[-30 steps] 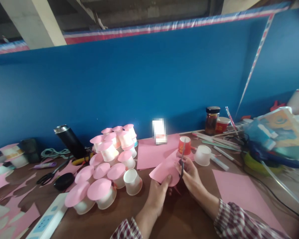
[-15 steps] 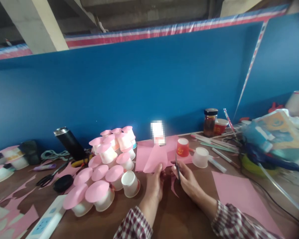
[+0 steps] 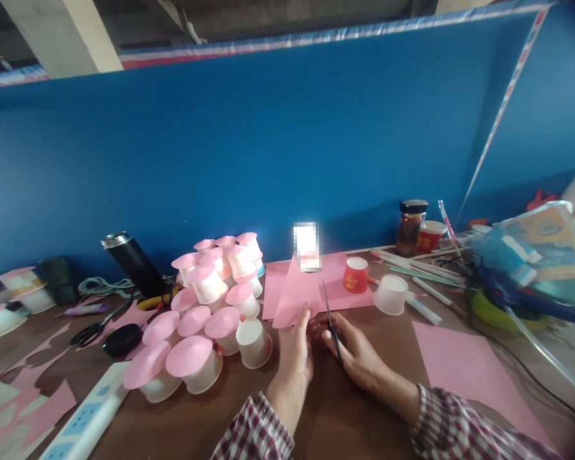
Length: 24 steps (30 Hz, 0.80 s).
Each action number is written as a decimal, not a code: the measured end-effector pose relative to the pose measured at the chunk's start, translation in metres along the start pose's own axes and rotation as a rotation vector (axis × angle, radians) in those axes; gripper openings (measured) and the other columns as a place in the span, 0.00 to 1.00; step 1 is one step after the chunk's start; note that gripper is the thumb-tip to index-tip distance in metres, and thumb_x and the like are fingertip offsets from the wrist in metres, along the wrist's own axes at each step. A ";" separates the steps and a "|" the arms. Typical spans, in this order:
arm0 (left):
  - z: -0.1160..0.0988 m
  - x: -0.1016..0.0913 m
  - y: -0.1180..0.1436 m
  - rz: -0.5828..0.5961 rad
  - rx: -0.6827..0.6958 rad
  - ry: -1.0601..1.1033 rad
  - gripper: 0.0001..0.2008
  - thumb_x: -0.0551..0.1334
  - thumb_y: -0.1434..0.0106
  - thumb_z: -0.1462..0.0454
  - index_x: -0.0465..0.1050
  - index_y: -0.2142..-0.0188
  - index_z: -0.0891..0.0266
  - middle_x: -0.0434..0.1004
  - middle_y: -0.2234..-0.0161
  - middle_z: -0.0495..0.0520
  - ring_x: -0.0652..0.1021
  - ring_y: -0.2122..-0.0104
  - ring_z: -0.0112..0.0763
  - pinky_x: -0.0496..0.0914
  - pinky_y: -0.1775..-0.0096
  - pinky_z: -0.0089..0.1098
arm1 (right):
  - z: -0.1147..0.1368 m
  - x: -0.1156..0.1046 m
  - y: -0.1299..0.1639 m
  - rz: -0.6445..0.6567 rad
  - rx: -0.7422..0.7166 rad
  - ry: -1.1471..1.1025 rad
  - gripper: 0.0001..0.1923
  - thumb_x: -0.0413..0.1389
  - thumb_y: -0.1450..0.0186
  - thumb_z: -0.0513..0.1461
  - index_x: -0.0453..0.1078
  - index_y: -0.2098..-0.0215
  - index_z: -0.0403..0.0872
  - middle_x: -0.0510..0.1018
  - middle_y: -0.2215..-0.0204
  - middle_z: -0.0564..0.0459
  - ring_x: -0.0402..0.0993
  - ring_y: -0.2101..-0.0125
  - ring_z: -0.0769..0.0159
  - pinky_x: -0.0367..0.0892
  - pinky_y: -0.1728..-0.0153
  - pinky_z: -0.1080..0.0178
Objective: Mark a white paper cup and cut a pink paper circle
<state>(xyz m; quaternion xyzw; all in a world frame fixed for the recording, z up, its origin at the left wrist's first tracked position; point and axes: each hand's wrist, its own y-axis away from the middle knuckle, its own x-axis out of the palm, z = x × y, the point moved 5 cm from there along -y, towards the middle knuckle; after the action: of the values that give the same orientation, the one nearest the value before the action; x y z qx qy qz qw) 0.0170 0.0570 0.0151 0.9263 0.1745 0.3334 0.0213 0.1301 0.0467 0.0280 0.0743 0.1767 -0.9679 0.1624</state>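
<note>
My left hand pinches the near edge of a pink paper sheet, thumb on top. In my right hand is a pair of dark-handled scissors, its blades pointing away from me beside the sheet's right edge. Whether the blades touch the paper I cannot tell. More pink paper lies flat beneath. Just beyond my right hand sit a red paper cup and an upside-down white cup. Left of my left hand stands an uncovered white cup.
Several cups topped with pink paper cones crowd the left, near a white power strip, a black flask and other scissors. At right are a pink sheet, a glue gun, straws and a jar.
The scissors have shifted left and their blades now tilt left toward the held paper. The curled pink strip hanging below the scissors is no longer visible. The whole view has shifted slightly.
</note>
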 end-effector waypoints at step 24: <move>0.010 -0.005 0.001 0.041 -0.040 -0.100 0.20 0.69 0.50 0.57 0.73 0.63 0.69 0.78 0.69 0.59 0.78 0.71 0.35 0.73 0.69 0.32 | -0.017 -0.004 0.000 -0.020 0.172 -0.176 0.20 0.54 0.36 0.49 0.66 0.53 0.44 0.69 0.79 0.57 0.61 0.82 0.74 0.60 0.82 0.71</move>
<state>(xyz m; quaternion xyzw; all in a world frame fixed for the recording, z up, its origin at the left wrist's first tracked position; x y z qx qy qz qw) 0.0201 0.0551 0.0039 0.9445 0.1473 0.2907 0.0418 0.1353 0.0534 0.0132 0.0010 0.0791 -0.9839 0.1605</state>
